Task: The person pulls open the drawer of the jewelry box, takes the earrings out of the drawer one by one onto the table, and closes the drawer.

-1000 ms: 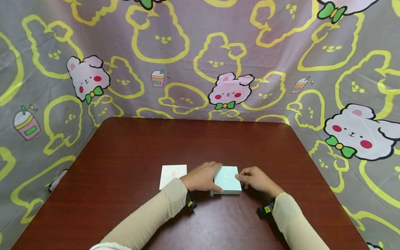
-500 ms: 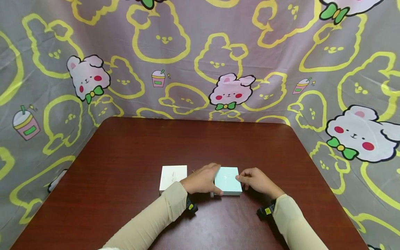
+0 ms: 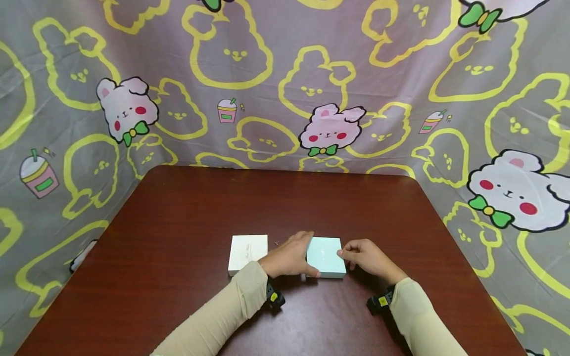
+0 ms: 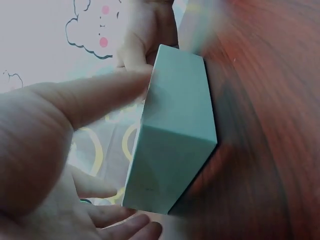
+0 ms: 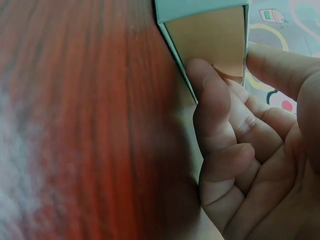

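Observation:
A flat mint-green box (image 3: 326,257) lies on the table between both hands. My left hand (image 3: 289,256) spans its left side in the head view, thumb at the near corner and fingers at the far one. In the left wrist view, the thumb lies along an edge of the box (image 4: 177,95). My right hand (image 3: 367,256) is at the box's right end, its thumb on the top edge. In the right wrist view, curled fingers touch a tan inner panel (image 5: 210,37) with a curved notch, set inside the mint sleeve (image 5: 200,6).
Left of my left hand lies a white box (image 3: 247,251) with small print, partly covered by the left sleeve (image 3: 222,306). A tiny object (image 3: 276,243) sits just beyond that hand. The brown table (image 3: 285,202) ends at a patterned cloth (image 3: 267,74).
Both hands keep their places on the mint-green box. The left forearm has shifted slightly right, showing more of the white box and its front side. The view has moved a little.

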Tool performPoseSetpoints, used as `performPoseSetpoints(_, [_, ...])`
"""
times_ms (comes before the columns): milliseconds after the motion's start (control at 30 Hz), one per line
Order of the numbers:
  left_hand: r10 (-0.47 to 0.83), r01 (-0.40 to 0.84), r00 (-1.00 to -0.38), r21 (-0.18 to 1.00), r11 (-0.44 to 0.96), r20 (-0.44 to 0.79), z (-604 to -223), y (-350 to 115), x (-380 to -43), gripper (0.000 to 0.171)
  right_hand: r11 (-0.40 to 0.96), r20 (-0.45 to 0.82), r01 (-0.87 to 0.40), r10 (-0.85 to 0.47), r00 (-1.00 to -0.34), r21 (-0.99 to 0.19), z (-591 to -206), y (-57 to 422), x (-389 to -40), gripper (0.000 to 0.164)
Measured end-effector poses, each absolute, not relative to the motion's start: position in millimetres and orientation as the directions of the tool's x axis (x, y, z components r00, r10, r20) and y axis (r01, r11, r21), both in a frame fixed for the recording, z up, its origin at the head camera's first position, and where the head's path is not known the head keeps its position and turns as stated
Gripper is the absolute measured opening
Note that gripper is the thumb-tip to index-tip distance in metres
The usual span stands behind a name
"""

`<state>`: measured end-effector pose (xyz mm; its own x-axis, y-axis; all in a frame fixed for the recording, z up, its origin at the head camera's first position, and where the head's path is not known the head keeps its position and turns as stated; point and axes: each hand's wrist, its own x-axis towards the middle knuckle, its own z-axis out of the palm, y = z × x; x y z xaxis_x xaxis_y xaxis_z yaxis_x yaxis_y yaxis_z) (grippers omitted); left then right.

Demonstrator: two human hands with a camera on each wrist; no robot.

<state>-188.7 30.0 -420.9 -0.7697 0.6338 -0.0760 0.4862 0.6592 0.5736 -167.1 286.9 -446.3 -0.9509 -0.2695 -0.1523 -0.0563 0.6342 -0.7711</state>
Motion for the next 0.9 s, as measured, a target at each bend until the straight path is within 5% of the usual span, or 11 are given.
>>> performPoseSetpoints(367, [0.514, 0.358, -0.856, 0.655, 0.666, -0.054, -428.0, 27.7, -182.1, 0.076, 0.633, -0.141, -0.076, -0.286, -0.948, -0.771, -448.3, 289.5, -169.1, 0.032])
performPoseSetpoints(900, [0.518, 0.326, -0.852, 0.707, 0.628, -0.068, -442.0, 31.8, -176.0, 0.078, 0.625, -0.150, -0.057, -0.275, -0.950, -0.779, -451.5, 290.9, -169.2, 0.033])
